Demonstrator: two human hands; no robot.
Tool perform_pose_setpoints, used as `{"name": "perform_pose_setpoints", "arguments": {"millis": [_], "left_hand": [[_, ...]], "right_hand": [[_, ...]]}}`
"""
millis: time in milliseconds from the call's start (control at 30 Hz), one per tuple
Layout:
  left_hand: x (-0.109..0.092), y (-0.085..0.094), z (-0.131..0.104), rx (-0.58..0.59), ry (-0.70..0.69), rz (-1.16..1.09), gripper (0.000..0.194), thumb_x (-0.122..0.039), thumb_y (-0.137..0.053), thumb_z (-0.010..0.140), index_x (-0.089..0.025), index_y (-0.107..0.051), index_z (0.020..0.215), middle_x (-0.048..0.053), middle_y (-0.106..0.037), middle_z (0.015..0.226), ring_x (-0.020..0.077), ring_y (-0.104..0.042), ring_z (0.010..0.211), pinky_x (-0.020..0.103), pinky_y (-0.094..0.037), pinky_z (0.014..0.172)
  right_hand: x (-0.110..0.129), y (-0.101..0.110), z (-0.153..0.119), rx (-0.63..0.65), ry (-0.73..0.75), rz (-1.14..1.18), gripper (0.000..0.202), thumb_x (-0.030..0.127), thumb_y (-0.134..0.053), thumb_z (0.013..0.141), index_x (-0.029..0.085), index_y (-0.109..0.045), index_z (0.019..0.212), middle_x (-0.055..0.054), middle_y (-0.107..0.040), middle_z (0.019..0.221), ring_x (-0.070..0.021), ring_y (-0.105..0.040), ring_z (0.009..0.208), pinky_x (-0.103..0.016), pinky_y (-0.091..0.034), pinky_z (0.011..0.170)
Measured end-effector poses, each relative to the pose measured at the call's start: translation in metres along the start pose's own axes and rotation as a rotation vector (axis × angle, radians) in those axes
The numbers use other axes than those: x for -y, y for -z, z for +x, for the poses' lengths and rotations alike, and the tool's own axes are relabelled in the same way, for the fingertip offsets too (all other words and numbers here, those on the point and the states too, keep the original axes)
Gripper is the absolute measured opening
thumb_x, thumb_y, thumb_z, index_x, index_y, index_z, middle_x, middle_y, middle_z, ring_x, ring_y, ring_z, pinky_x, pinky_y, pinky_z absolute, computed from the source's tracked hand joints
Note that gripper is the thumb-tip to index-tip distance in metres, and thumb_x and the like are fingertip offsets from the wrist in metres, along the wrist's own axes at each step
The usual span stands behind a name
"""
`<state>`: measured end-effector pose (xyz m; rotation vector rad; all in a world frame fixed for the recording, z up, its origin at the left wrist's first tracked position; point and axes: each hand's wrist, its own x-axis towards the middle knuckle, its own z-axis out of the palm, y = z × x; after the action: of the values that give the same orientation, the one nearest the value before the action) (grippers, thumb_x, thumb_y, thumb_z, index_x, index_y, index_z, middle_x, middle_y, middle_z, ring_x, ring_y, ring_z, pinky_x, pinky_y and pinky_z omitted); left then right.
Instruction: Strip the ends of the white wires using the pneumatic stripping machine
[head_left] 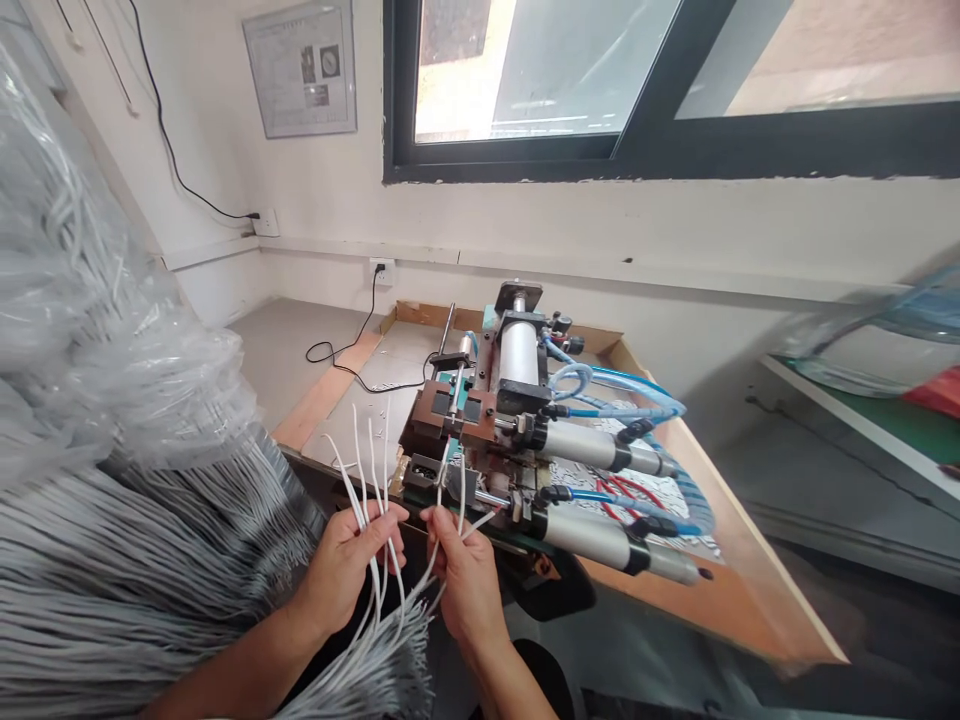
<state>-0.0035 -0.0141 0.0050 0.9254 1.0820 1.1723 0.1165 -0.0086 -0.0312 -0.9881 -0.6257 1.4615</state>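
The left hand (pixel 349 565) pinches several white wires (pixel 352 493) between thumb and fingers, their free ends fanned upward on the near side of the bench; the right hand (pixel 466 570), just beside it, pinches a smaller group, the right-hand wires (pixel 462 495), whose tips stand before the near clamp blocks (pixel 424 482) of the pneumatic machine (pixel 517 350). Whether any tip touches the blocks cannot be told. Principal hazard, in this inspector's judgement: the right fingertips sit close to those blocks, so a closing stroke of the near cylinder (pixel 592 540) could nip them. Secondary finding: the tips stand at uneven heights and splay apart, so a loose pinch could let one slip or cross its neighbour. The tails run down to a loose bundle (pixel 375 650) near the body, and a snag there could pull wires out of either grip. Scraps (pixel 720 545) litter the tray on the right (some may work into moving parts). The black cord (pixel 345 355) lies looped on the far left, and could catch if dragged.
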Motion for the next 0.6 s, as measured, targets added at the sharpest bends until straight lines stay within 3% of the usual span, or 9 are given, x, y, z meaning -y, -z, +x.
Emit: {"name": "perform_pose_setpoints", "arguments": {"millis": [133,267,400,500,600], "left_hand": [[-0.002,-0.002,0.002,-0.018,-0.017,-0.044,0.021,-0.031,-0.058,0.074,-0.012,-0.064,0.081,-0.003,-0.053,0.053,0.0097,-0.050,0.048,0.022,-0.038,0.049],[-0.005,-0.005,0.001,-0.019,0.057,-0.136,0.025,-0.033,-0.063,0.068,-0.012,-0.065,0.082,-0.004,-0.049,0.049,0.0072,-0.044,0.041,0.021,-0.036,0.044],[-0.004,-0.005,0.001,-0.047,0.058,-0.108,0.022,-0.033,-0.066,0.064,-0.011,-0.065,0.068,-0.003,-0.051,0.047,0.0063,-0.043,0.039,0.020,-0.034,0.041],[-0.006,-0.007,-0.001,-0.073,0.066,-0.076,0.019,-0.027,-0.067,0.063,-0.011,-0.062,0.057,-0.003,-0.051,0.043,0.0061,-0.044,0.039,0.019,-0.033,0.040],[-0.002,0.003,0.000,-0.128,0.153,-0.105,0.016,-0.026,-0.068,0.062,-0.012,-0.063,0.057,-0.004,-0.054,0.044,0.0063,-0.045,0.041,0.018,-0.035,0.041]], "right_hand": [[-0.008,0.012,-0.018,0.151,-0.043,-0.090,0.032,0.047,-0.060,0.069,0.015,-0.062,0.067,0.006,-0.034,0.050,-0.0062,-0.021,0.043,-0.021,-0.014,0.043],[-0.018,0.022,-0.038,0.306,-0.138,-0.155,0.032,0.046,-0.058,0.072,0.015,-0.062,0.066,0.005,-0.035,0.051,-0.0065,-0.021,0.044,-0.022,-0.015,0.043],[-0.019,0.025,-0.047,0.389,-0.149,-0.237,0.034,0.047,-0.056,0.073,0.015,-0.063,0.063,0.004,-0.038,0.052,-0.0085,-0.027,0.046,-0.023,-0.020,0.046],[-0.017,0.030,-0.054,0.392,-0.051,-0.299,0.035,0.047,-0.054,0.074,0.016,-0.064,0.062,0.002,-0.041,0.053,-0.0103,-0.032,0.050,-0.023,-0.026,0.050],[-0.025,0.044,-0.061,0.278,0.057,-0.396,0.036,0.048,-0.056,0.071,0.016,-0.066,0.058,0.001,-0.046,0.055,-0.0117,-0.040,0.054,-0.023,-0.033,0.055]]}}
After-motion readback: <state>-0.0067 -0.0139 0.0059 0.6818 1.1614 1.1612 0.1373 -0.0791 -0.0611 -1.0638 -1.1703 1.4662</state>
